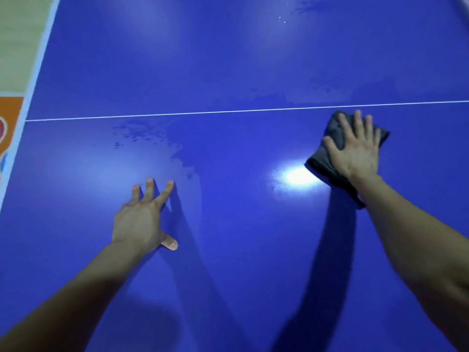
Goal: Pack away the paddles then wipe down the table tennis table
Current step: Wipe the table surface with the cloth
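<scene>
The blue table tennis table [228, 72] fills the view, crossed by a thin white line [177, 114]. My right hand [355, 148] lies flat with spread fingers on a dark grey cloth [322, 161], pressing it onto the table just below the white line at the right. My left hand [144, 214] rests on the bare table surface at lower centre-left, fingers straight and spread, holding nothing. Damp streaks [157, 141] show on the surface near the line. No paddles are in view.
The table's white left edge [38, 72] runs diagonally at the far left, with wooden floor [17, 47] and an orange patch [10, 123] beyond it. A bright light reflection [297, 176] sits beside the cloth. A few water drops [281, 20] lie at the far top.
</scene>
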Motion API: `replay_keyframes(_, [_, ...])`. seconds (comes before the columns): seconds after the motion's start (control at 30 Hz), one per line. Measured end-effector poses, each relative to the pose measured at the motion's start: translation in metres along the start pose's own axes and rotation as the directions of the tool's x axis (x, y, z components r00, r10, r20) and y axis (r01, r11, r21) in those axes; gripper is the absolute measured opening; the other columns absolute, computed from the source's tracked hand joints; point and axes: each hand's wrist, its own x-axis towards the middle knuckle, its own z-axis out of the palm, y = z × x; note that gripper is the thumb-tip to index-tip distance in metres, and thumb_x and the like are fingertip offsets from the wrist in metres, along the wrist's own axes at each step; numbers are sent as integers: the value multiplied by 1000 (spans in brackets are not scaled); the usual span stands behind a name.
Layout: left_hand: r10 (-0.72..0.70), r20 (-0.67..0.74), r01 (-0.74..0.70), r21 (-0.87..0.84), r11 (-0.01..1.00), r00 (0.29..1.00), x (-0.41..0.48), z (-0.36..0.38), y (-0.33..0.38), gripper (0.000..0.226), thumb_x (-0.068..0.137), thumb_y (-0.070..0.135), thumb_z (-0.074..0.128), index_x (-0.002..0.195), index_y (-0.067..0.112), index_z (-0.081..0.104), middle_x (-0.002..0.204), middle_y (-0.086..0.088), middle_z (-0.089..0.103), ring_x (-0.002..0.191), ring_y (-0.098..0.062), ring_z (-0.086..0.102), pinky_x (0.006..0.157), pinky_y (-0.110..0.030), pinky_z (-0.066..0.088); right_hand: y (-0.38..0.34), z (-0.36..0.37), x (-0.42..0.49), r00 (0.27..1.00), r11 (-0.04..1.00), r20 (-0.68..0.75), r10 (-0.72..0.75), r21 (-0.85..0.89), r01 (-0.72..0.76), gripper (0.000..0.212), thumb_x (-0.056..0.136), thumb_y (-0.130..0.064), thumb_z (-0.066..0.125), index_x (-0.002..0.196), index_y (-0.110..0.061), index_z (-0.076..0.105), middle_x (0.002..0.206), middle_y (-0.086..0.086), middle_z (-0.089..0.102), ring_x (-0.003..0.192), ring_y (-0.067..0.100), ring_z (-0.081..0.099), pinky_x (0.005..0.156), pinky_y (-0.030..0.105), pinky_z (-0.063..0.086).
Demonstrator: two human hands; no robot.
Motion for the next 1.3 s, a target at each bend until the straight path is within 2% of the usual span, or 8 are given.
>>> replay_keyframes(0.13, [-1,12,1,10,1000,1000,1,1,0,168,41,72,97,165,47,-13,174,-2,-1,162,-35,11,88,-49,57,-76,14,-20,997,996,-23,76,48,-75,87,100,-77,30,173,-30,30,183,6,15,170,29,5,135,60,6])
replay_keyframes(0.37, [-57,18,58,-93,994,998,2,6,-6,174,36,71,100,166,44,-12,176,9,-6,164,-28,10,92,-55,56,-315,56,-114,828,830,48,-558,44,557,74,101,-56,44,170,-31,38,182,2,23,170,26,9,135,55,5])
replay_keyframes(0.5, [-44,44,48,-101,994,998,4,2,-6,171,32,71,100,165,36,0,170,10,5,160,-29,18,83,-57,59,-202,49,-91,855,848,-80,-512,109,518,71,94,-49,54,164,-35,48,178,0,34,168,26,19,135,56,9])
replay_keyframes(0.67, [-36,38,40,-101,994,999,5,2,-3,166,30,65,103,163,33,8,161,5,14,148,-38,37,72,-52,56,34,0,-91,997,999,-68,-19,45,22,74,98,-59,49,168,-39,36,183,0,17,170,28,7,134,64,6])
replay_keyframes(0.8, [-38,30,41,-88,995,999,11,8,-7,170,25,68,102,162,32,8,164,4,16,151,-33,32,72,-49,56,27,1,-109,983,982,-39,181,64,-179,75,102,-66,40,169,-31,37,183,15,8,170,32,4,134,63,7])
replay_keyframes(0.93, [-47,13,48,-108,993,999,12,13,-11,174,27,70,101,164,36,1,171,6,10,157,-30,25,83,-55,56,-150,35,-163,989,989,-72,-130,58,135,73,106,-61,39,166,-21,44,180,19,20,168,40,13,133,65,7])
replay_keyframes(1.07, [-21,0,21,-114,993,1000,8,12,-9,164,43,58,104,169,29,4,173,0,7,159,-31,13,103,-62,52,-275,46,-223,853,850,24,-521,108,516,62,108,-48,43,167,-26,45,181,10,21,169,32,12,134,58,7])
replay_keyframes(1.3, [-43,-103,30,-130,991,994,-30,8,9,122,62,46,102,162,18,39,164,-9,41,149,-35,40,108,-58,49,-65,27,-197,936,931,-146,-320,133,339,63,95,-38,62,158,-32,56,175,5,38,164,28,30,135,54,19])
